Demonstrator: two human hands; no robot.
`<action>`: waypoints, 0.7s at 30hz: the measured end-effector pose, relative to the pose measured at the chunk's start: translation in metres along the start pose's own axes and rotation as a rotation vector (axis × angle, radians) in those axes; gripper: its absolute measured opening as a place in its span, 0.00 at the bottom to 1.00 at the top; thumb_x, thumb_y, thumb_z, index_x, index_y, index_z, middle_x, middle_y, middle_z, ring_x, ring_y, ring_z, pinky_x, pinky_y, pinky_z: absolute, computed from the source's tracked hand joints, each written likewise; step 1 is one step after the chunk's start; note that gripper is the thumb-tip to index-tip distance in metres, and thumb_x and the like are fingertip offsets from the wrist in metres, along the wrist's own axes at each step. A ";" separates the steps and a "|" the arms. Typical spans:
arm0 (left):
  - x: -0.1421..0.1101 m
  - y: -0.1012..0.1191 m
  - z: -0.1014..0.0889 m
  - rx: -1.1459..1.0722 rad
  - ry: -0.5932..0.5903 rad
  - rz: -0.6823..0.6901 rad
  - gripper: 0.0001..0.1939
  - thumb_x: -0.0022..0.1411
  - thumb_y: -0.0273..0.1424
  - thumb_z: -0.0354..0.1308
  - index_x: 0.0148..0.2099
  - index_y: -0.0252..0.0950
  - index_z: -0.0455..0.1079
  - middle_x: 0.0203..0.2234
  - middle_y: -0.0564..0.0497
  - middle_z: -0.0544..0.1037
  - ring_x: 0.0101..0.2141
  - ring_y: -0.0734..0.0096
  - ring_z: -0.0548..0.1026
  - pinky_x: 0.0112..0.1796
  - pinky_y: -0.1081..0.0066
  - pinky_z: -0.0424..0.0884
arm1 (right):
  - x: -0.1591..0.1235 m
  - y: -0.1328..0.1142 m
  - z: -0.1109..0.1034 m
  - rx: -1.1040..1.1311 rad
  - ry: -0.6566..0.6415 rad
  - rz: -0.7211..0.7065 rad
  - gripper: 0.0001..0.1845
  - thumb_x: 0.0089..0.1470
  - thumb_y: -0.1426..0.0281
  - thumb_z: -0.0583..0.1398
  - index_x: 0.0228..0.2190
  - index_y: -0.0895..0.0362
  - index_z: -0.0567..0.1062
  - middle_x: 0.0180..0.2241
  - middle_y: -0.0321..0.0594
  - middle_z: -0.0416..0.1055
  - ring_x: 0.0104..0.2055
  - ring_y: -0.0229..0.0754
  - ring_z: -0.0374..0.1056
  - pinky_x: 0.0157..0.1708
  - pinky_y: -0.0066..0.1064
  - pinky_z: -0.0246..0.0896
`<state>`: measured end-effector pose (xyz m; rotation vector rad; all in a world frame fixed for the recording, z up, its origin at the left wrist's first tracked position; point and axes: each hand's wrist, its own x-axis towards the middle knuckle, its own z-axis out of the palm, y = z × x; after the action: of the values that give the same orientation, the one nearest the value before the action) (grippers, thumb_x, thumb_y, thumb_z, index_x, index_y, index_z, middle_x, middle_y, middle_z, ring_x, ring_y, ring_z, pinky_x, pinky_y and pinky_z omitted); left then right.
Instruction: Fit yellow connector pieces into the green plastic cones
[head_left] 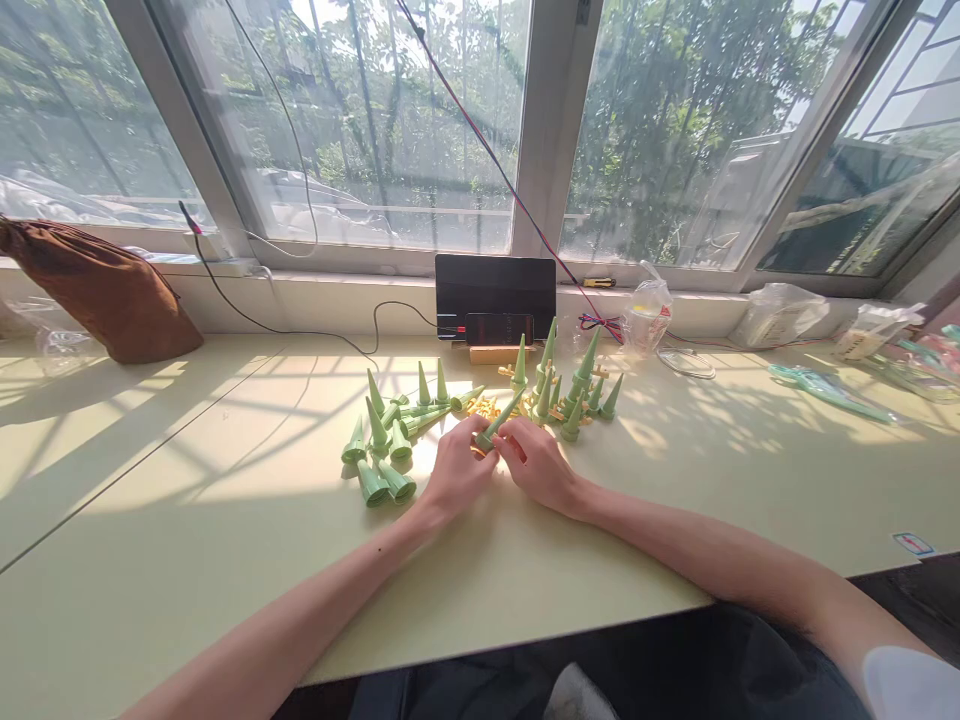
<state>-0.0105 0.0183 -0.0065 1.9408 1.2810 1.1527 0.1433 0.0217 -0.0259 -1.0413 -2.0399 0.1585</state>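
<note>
My left hand (459, 468) pinches a green plastic cone (501, 418) near its wide end, and the cone leans with its tip up to the right. Close against that wide end, my right hand (538, 462) has its fingers drawn together; whatever they grip is hidden. Behind the hands is a small pile of yellow pieces (486, 407). Loose green cones (375, 480), some lying and some upright, are grouped to the left. On the right stand several green cones (583, 365) with yellow pieces at their lower parts.
A tablet (495, 280) and a phone (499, 329) on a wooden stand (501, 355) are at the back by the window. A brown cloth bag (112, 290) is far left. Plastic bags (649, 310), a cable coil (686, 363) and a teal packet (832, 393) lie on the right.
</note>
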 end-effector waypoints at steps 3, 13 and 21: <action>0.000 0.001 0.000 -0.007 0.003 0.003 0.06 0.55 0.30 0.55 0.37 0.36 0.67 0.31 0.51 0.73 0.26 0.74 0.72 0.24 0.75 0.68 | 0.000 0.000 0.000 -0.008 -0.001 0.008 0.09 0.64 0.69 0.51 0.32 0.56 0.68 0.30 0.37 0.67 0.29 0.36 0.61 0.30 0.26 0.56; 0.000 0.000 0.001 -0.013 0.007 0.007 0.07 0.55 0.29 0.54 0.38 0.35 0.68 0.32 0.50 0.73 0.26 0.73 0.72 0.25 0.74 0.69 | 0.001 -0.001 -0.001 -0.012 -0.010 -0.003 0.09 0.63 0.70 0.51 0.31 0.56 0.68 0.29 0.36 0.66 0.29 0.35 0.61 0.30 0.26 0.55; 0.000 0.002 0.001 0.009 -0.002 0.003 0.05 0.54 0.27 0.53 0.35 0.35 0.68 0.29 0.51 0.73 0.26 0.73 0.71 0.25 0.74 0.67 | 0.002 -0.002 -0.002 0.027 -0.029 -0.006 0.08 0.63 0.70 0.53 0.31 0.56 0.68 0.29 0.35 0.67 0.28 0.35 0.62 0.29 0.25 0.53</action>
<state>-0.0084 0.0174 -0.0057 1.9499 1.2849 1.1481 0.1426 0.0214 -0.0228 -1.0221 -2.0611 0.1985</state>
